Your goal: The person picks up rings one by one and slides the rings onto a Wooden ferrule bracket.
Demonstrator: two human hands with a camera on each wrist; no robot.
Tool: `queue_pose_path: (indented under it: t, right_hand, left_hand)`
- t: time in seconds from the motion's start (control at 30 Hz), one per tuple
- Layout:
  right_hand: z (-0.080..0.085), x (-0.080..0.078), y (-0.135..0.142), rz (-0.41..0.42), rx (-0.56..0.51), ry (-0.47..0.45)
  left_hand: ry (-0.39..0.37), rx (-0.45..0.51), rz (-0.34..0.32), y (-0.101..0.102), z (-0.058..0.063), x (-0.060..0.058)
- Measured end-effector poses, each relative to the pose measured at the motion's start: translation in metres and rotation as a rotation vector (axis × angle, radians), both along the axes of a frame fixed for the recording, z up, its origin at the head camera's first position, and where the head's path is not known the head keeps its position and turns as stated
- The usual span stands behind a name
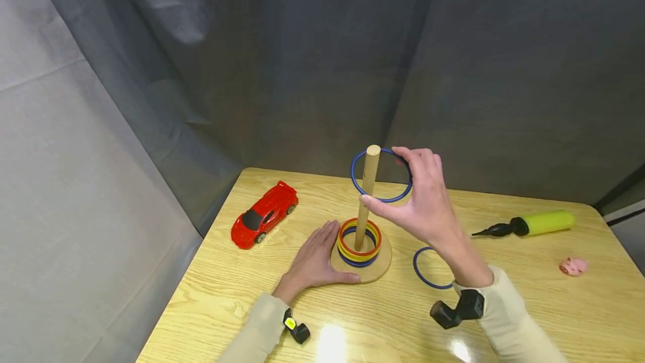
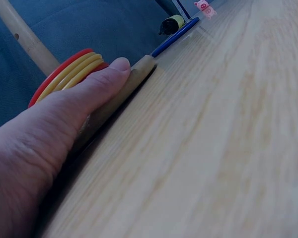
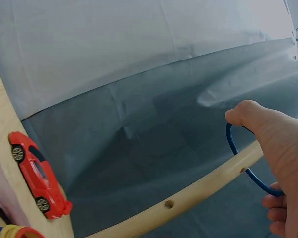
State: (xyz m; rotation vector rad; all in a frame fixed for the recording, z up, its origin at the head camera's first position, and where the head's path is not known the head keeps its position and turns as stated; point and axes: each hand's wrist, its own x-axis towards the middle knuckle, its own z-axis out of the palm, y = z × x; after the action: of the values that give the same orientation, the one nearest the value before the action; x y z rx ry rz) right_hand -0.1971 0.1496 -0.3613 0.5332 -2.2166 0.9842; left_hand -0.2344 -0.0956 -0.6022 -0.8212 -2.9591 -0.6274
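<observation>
In the head view my right hand [image 1: 425, 200] pinches a blue ring [image 1: 354, 182] between thumb and fingers, near the top of a wooden post [image 1: 369, 175]. The post's tip shows inside the ring's outline; whether the ring encircles it I cannot tell. Below, red, yellow and blue rings [image 1: 342, 248] lie stacked around the post's foot. My left hand [image 1: 317, 259] rests against the round wooden base [image 1: 385, 256], fingers extended along its left side and thumb along the front edge. The left wrist view shows that thumb [image 2: 102, 84] on the base's rim.
A red toy car [image 1: 264, 214] stands at the left of the wooden table [image 1: 211, 296]. Another blue ring [image 1: 420, 276] lies right of the base, partly behind my right forearm. Further right are a yellow-green hand pump [image 1: 546, 223] and a pink pig toy [image 1: 573, 266]. Grey curtain [image 1: 312, 71] hangs behind.
</observation>
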Motion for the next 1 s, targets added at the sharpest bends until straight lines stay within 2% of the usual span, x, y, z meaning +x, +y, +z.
queue_pose_path:
  t: [0.27,0.5,1.0]
  right_hand:
    - [-0.031,-0.002,-0.003,0.025,0.002,-0.033]
    - [-0.063,-0.005,-0.007,0.035,-0.023,-0.064]
    - [-0.139,-0.014,-0.007,0.075,-0.028,-0.340]
  left_hand:
    - [0.013,0.011,-0.006,0.000,-0.002,-0.001]
    - [0.002,-0.026,0.007,0.000,-0.001,-0.001]
    - [0.020,-0.021,0.001,0.001,0.002,0.001]
